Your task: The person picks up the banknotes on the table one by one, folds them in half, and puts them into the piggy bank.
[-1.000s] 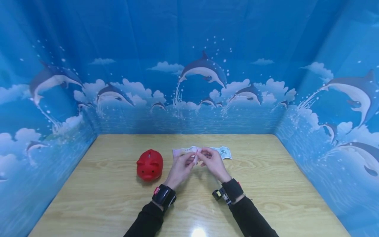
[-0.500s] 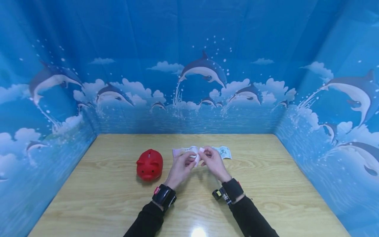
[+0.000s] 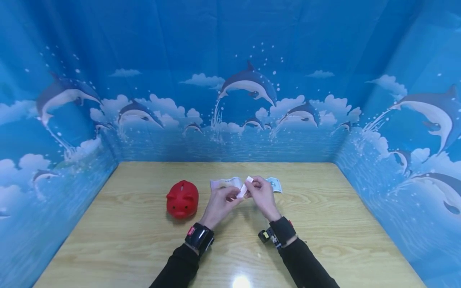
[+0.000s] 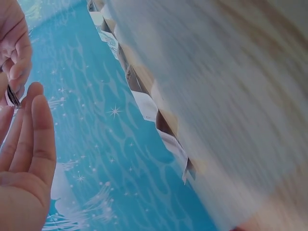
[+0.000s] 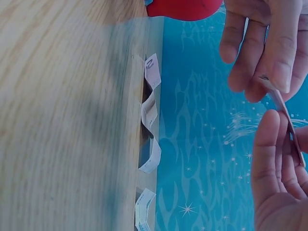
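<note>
Pale folded paper (image 3: 244, 190) was pinched by the left hand (image 3: 219, 207) and right hand (image 3: 264, 201) above the wood-grained table (image 3: 137, 240), near a creased note (image 3: 224, 183); through a slackened pinch, its folds could have been undone.

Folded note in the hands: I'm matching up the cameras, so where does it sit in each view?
Head: the folded note is low, slightly right of centre, between the left hand and right hand.
Left wrist: the folded note is at the left edge, nearly edge-on.
Right wrist: the folded note is near the right edge, around mid-height.
Shared landmark: the wavy pink note, visible in all three.
</note>
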{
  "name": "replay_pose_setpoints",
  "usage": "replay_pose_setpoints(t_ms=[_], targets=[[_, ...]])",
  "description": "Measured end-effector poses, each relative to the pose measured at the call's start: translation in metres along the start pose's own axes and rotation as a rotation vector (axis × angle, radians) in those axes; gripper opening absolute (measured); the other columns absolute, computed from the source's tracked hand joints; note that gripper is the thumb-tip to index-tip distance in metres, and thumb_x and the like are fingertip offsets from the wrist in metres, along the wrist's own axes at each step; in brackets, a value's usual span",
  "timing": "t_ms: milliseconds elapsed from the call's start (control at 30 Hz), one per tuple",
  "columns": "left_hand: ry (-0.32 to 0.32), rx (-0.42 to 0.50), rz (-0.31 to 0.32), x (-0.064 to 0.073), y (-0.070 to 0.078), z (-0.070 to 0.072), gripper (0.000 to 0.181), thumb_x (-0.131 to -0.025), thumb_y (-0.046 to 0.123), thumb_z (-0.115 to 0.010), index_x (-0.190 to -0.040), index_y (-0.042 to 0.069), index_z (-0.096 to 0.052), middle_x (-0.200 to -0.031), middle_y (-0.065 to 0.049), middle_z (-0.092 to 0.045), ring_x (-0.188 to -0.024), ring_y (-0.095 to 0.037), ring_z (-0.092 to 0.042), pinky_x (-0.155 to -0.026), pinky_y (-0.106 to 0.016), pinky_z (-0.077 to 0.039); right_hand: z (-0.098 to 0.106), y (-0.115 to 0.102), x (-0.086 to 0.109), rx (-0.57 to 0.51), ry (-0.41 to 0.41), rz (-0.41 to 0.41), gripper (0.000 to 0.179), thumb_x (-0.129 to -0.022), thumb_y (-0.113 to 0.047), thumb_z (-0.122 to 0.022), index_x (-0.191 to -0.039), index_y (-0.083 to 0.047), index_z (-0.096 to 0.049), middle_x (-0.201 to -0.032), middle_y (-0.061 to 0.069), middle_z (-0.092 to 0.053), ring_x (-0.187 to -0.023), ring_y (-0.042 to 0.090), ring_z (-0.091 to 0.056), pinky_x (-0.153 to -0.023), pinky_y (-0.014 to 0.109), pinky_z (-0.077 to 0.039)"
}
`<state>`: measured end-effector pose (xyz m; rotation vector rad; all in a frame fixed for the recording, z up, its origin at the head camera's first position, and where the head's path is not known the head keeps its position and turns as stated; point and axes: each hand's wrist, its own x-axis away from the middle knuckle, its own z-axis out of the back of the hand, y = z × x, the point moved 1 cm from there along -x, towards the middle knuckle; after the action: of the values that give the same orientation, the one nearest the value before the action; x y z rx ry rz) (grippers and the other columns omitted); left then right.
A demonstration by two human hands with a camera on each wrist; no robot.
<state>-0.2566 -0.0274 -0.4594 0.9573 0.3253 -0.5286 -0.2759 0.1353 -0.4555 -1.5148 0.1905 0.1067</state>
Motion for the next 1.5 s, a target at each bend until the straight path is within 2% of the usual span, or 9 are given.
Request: replay_pose_setpoints(t_ms=[133,233,367,467,600,767,1033,1300,1500], targets=[[-0.012,0.018,-0.025,0.000,0.000,0.000,0.029,-0.081,0.006,-0.078,-0.110,0.002,-0.071,-0.103,-0.014,-0.074,-0.085,-0.021,-0.073,-0.073,-0.028,-0.060,0.001,-0.001,0.000,-0.035,-0.004,-0.011,0.021,-0.096,-0.009,-0.062,-0.107,0.009,-0.060,-0.079,0.008,-0.067,-0.064,0.012,-0.065,-0.060,0.027,-0.059],[-0.006,0.027,-0.018,0.000,-0.001,0.000,0.029,-0.084,0.004,-0.075,-0.112,0.001,-0.070,-0.107,-0.016,-0.073,-0.091,-0.024,-0.073,-0.077,-0.027,-0.059,0.001,-0.002,0.000,-0.070,-0.046,-0.026,0.025,-0.096,-0.009,-0.062,-0.110,0.011,-0.060,-0.087,0.015,-0.069,-0.070,0.013,-0.068,-0.065,0.031,-0.061],[0.009,0.022,0.010,0.000,-0.001,0.001,0.026,-0.086,0.004,-0.072,-0.112,0.003,-0.070,-0.109,-0.014,-0.073,-0.095,-0.022,-0.072,-0.079,-0.025,-0.058,0.002,-0.003,0.000,-0.106,-0.128,-0.031,0.030,-0.095,-0.010,-0.063,-0.113,0.014,-0.060,-0.105,0.028,-0.066,-0.081,0.016,-0.070,-0.072,0.036,-0.061],[0.015,0.012,0.037,-0.001,-0.001,0.001,0.024,-0.087,0.005,-0.071,-0.112,0.006,-0.070,-0.110,-0.011,-0.073,-0.096,-0.019,-0.072,-0.079,-0.024,-0.058,0.001,-0.003,0.000,-0.122,-0.170,-0.032,0.031,-0.094,-0.010,-0.064,-0.114,0.014,-0.061,-0.111,0.027,-0.065,-0.086,0.016,-0.070,-0.076,0.038,-0.061],[0.016,0.006,0.062,-0.002,0.001,0.001,0.025,-0.088,0.006,-0.071,-0.112,0.008,-0.069,-0.112,-0.010,-0.072,-0.098,-0.018,-0.072,-0.080,-0.025,-0.058,0.003,-0.003,0.000,-0.122,-0.179,-0.031,0.030,-0.094,-0.010,-0.066,-0.114,0.011,-0.062,-0.113,0.021,-0.067,-0.089,0.016,-0.070,-0.078,0.039,-0.060],[0.008,0.009,0.066,-0.003,0.002,-0.001,0.023,-0.089,0.006,-0.069,-0.112,0.010,-0.069,-0.113,-0.008,-0.072,-0.100,-0.017,-0.071,-0.081,-0.025,-0.058,0.005,-0.004,0.000,-0.103,-0.182,-0.019,0.028,-0.093,-0.010,-0.066,-0.113,0.010,-0.064,-0.117,0.023,-0.066,-0.090,0.018,-0.070,-0.078,0.038,-0.060],[0.008,0.066,0.082,0.000,0.001,-0.002,0.021,-0.090,0.005,-0.068,-0.111,0.009,-0.068,-0.113,-0.010,-0.072,-0.102,-0.021,-0.070,-0.076,-0.035,-0.059,0.003,-0.003,0.001,-0.088,-0.218,0.009,0.030,-0.093,-0.012,-0.066,-0.114,0.009,-0.064,-0.120,0.027,-0.064,-0.090,0.015,-0.070,-0.076,0.037,-0.061],[-0.013,0.078,0.090,0.005,0.002,0.001,0.020,-0.091,0.006,-0.067,-0.110,0.009,-0.066,-0.113,-0.010,-0.072,-0.104,-0.020,-0.070,-0.074,-0.025,-0.058,0.002,-0.004,0.003,-0.037,-0.247,0.007,0.028,-0.094,-0.014,-0.066,-0.111,0.008,-0.066,-0.117,0.034,-0.061,-0.093,0.016,-0.068,-0.076,0.039,-0.060],[-0.039,0.041,0.113,0.008,0.003,0.007,0.020,-0.093,0.012,-0.067,-0.113,0.015,-0.066,-0.114,-0.003,-0.071,-0.104,-0.016,-0.068,-0.077,-0.027,-0.057,0.001,-0.005,0.004,0.002,-0.282,-0.004,0.030,-0.095,-0.015,-0.065,-0.116,0.006,-0.065,-0.112,0.027,-0.066,-0.093,0.018,-0.067,-0.080,0.043,-0.059]])
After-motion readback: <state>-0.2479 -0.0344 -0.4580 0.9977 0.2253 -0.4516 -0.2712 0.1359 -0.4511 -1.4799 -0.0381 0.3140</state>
